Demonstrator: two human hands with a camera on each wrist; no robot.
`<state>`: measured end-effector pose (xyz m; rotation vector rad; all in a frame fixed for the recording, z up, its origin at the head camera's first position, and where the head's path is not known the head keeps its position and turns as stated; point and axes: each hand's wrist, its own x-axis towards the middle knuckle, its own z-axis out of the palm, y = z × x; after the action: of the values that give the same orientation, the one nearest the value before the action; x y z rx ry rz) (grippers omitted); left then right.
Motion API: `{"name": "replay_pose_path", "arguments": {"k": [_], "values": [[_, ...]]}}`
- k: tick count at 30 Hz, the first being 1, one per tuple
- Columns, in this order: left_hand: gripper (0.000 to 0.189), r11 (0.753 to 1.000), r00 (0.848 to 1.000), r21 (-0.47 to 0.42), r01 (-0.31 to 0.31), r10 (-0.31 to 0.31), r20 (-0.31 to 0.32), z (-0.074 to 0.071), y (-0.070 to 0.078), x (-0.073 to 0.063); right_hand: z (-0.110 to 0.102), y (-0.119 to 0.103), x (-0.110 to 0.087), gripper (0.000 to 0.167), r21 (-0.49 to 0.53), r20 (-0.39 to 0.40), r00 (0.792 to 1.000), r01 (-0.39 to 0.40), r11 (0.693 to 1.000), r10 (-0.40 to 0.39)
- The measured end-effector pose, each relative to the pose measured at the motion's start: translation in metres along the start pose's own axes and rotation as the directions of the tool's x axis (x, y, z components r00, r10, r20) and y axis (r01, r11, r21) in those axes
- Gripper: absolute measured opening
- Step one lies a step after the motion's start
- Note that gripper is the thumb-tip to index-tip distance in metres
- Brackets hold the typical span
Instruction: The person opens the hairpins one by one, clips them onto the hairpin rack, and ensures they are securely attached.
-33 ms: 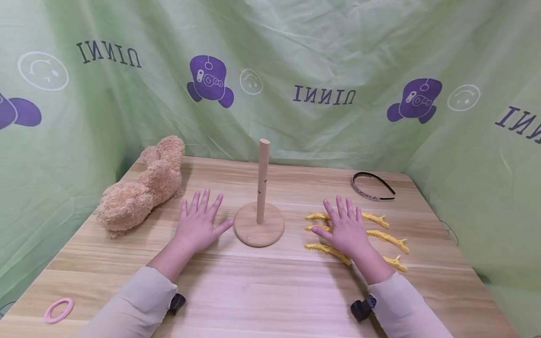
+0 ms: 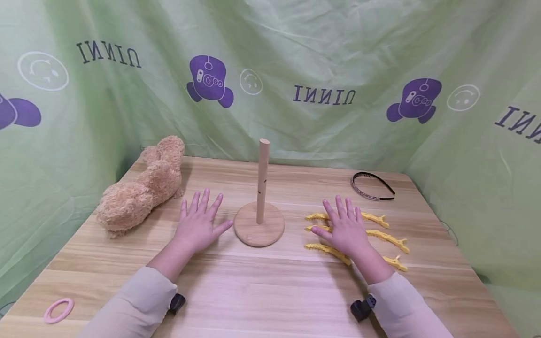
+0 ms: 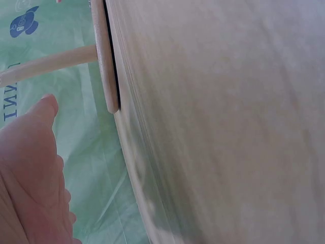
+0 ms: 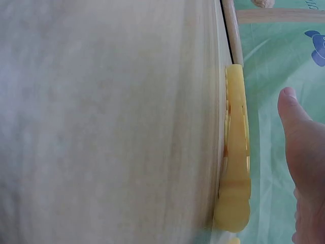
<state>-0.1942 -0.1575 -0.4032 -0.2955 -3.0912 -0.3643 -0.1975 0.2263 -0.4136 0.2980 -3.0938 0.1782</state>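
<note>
My left hand (image 2: 197, 228) is spread with straight fingers over the table, its thumb tip close to the round base of a wooden peg stand (image 2: 263, 183). In the left wrist view the palm (image 3: 30, 173) hovers above the tabletop and holds nothing. My right hand (image 2: 347, 230), fingers also spread, is above three yellow hair clips (image 2: 386, 239) lying in a stack of rows, and it hides their middles. The right wrist view shows one clip (image 4: 236, 152) on the table, with the hand (image 4: 307, 157) raised apart from it.
A fluffy tan plush toy (image 2: 143, 188) lies at the back left. A black headband with a glittery band (image 2: 367, 193) is at the back right. One pink ring (image 2: 59, 311) lies near the front left corner. Green printed cloth (image 2: 270, 56) hangs behind the table (image 2: 262, 295).
</note>
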Motion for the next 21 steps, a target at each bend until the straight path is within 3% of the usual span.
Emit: {"name": "replay_pose_path", "arguments": {"k": [6, 10, 12, 16, 19, 21], "values": [[0.083, 1.000, 1.000, -0.028, 0.003, -0.004, -0.011, 0.001, -0.002, 0.000, -0.005, 0.000, -0.002, 0.092, 0.035, -0.014, 1.000, 0.011, 0.999, -0.011], [0.084, 0.981, 1.000, -0.192, -0.018, 0.014, -0.021, 0.006, -0.003, -0.002, -0.016, 0.007, -0.011, 0.090, 0.121, -0.033, 0.999, 0.013, 0.993, -0.009], [0.086, 0.943, 1.000, -0.331, -0.026, 0.026, -0.005, 0.012, -0.003, -0.004, -0.021, 0.014, -0.018, 0.086, 0.171, -0.051, 0.999, 0.012, 0.985, -0.004], [0.091, 0.815, 0.998, -0.580, -0.002, 0.042, 0.054, 0.026, -0.001, -0.008, -0.028, 0.032, -0.035, 0.079, 0.271, -0.069, 0.997, 0.002, 0.963, 0.018], [0.091, 0.731, 0.996, -0.682, 0.018, 0.045, 0.075, 0.036, 0.002, -0.009, -0.029, 0.047, -0.049, 0.078, 0.333, -0.072, 0.996, -0.019, 0.943, 0.046], [0.090, 0.695, 0.997, -0.719, 0.021, 0.039, 0.067, 0.041, 0.004, -0.008, -0.028, 0.056, -0.057, 0.076, 0.358, -0.079, 0.995, -0.035, 0.933, 0.068]]}}
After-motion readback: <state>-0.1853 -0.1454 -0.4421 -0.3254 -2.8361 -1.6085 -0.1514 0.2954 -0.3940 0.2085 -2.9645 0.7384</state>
